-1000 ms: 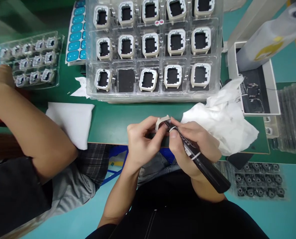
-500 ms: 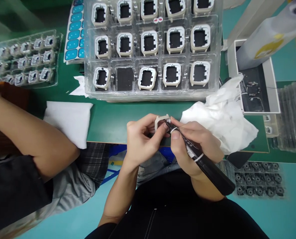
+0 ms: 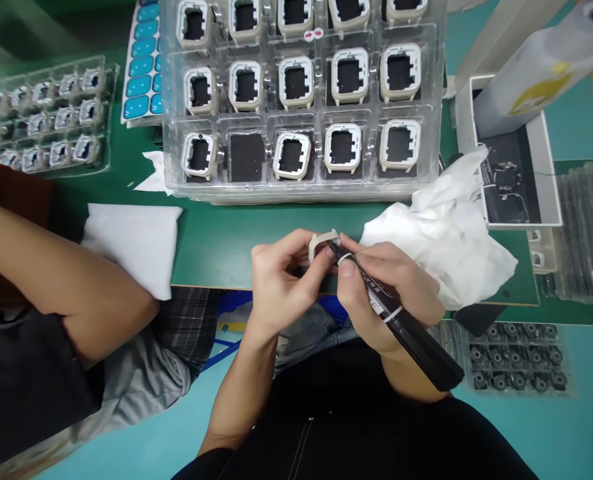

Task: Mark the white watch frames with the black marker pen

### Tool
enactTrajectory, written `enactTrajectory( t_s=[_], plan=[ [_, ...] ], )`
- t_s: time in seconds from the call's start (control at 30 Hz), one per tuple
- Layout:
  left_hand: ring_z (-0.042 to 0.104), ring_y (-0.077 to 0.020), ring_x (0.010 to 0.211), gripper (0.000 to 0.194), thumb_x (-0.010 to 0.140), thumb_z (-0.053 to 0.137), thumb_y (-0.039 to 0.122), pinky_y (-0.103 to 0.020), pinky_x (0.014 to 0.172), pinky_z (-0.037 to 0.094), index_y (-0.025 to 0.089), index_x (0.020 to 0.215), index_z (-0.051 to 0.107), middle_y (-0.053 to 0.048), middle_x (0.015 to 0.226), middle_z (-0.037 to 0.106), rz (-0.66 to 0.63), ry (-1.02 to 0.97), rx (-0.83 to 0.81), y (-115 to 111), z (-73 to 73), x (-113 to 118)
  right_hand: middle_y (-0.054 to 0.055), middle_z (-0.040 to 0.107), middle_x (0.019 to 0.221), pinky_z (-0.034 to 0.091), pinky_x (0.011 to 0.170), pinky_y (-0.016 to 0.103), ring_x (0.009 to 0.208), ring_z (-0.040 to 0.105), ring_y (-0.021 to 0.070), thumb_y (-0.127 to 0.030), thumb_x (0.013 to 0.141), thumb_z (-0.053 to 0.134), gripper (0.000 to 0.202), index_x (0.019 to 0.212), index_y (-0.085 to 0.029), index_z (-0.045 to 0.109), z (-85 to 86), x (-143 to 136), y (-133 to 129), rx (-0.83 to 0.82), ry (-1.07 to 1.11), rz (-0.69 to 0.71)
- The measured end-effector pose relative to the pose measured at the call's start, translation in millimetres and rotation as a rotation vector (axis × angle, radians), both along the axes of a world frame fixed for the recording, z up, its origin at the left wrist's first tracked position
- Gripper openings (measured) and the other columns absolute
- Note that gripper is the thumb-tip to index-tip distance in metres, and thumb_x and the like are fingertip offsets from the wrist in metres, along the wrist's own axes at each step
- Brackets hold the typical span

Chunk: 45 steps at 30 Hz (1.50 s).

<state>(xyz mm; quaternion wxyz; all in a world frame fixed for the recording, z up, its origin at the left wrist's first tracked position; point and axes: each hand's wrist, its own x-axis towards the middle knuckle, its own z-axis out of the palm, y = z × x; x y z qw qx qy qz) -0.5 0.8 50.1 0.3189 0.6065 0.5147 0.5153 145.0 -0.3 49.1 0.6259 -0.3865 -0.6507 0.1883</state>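
Observation:
Between the fingers of my left hand is a small beige watch case, tilted up on its side; my fingers cover part of it. My right hand grips a black marker pen with white bands, its tip reaching into the opening of the case. Whether the tip touches the inner wall cannot be made out. Beyond my hands lies a clear plastic tray of similar square watch cases, and one pocket in its front row holds no case.
Crumpled white tissue lies right of my hands, beside a white box with a bottle. Left are a folded white cloth, a co-worker's arm, a second tray and a sheet of blue stickers.
The view has shifted slightly. My right hand and the marker have tilted a little, the pen's back end moving slightly left. Both hands keep their hold.

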Motion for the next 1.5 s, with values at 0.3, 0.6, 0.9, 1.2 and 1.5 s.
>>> enactTrajectory(
  t_s=[0.3, 0.6, 0.9, 1.2, 1.5],
  plan=[
    [0.044, -0.0055, 0.052, 0.009, 0.095, 0.076, 0.020, -0.018, 0.051, 0.040, 0.018, 0.087, 0.074, 0.005, 0.062, 0.059, 0.011, 0.195, 0.105, -3.1, -2.2, -3.6, 0.006, 0.082, 0.099, 0.072, 0.073, 0.034, 0.090, 0.084, 0.0249, -0.006, 0.085, 0.079, 0.023, 0.099, -0.022, 0.071, 0.1, 2.6, -4.5, -0.057, -0.001, -0.025],
    [0.057, -0.0049, 0.051, 0.010, 0.095, 0.077, 0.018, -0.015, 0.050, 0.043, 0.017, 0.086, 0.074, 0.006, 0.063, 0.067, -0.021, 0.046, 0.015, -1.0, 2.0, -1.8, 0.005, 0.083, 0.098, 0.073, 0.072, 0.037, 0.089, 0.084, 0.0268, -0.008, 0.085, 0.078, 0.023, 0.099, -0.025, 0.071, -1.3, 3.2, -3.8, -0.060, 0.018, -0.008],
    [0.066, -0.0082, 0.058, 0.013, 0.086, 0.088, 0.018, -0.016, 0.055, 0.051, 0.017, 0.084, 0.075, 0.004, 0.068, 0.071, -0.039, -0.088, -0.081, 1.2, 1.0, -2.5, 0.006, 0.083, 0.098, 0.072, 0.072, 0.035, 0.089, 0.084, 0.0263, -0.006, 0.084, 0.078, 0.023, 0.099, -0.023, 0.071, -1.3, 1.5, -2.4, -0.049, 0.033, -0.006],
    [0.059, -0.0054, 0.053, 0.012, 0.089, 0.083, 0.015, -0.015, 0.051, 0.043, 0.018, 0.084, 0.073, 0.006, 0.064, 0.067, -0.039, 0.000, -0.015, -0.1, 0.3, -2.6, 0.006, 0.082, 0.099, 0.072, 0.075, 0.038, 0.090, 0.083, 0.0265, -0.010, 0.085, 0.078, 0.021, 0.100, -0.023, 0.072, -0.8, 1.6, -3.6, -0.065, 0.013, -0.001],
    [0.041, -0.0071, 0.052, 0.013, 0.097, 0.074, 0.027, -0.021, 0.049, 0.037, 0.019, 0.086, 0.073, 0.005, 0.061, 0.056, -0.002, 0.183, 0.068, -3.4, -0.4, -3.4, 0.003, 0.080, 0.093, 0.072, 0.070, 0.036, 0.087, 0.083, 0.0246, -0.007, 0.084, 0.077, 0.024, 0.098, -0.025, 0.070, -0.8, 0.9, -1.9, -0.017, -0.049, -0.040]
  ],
)
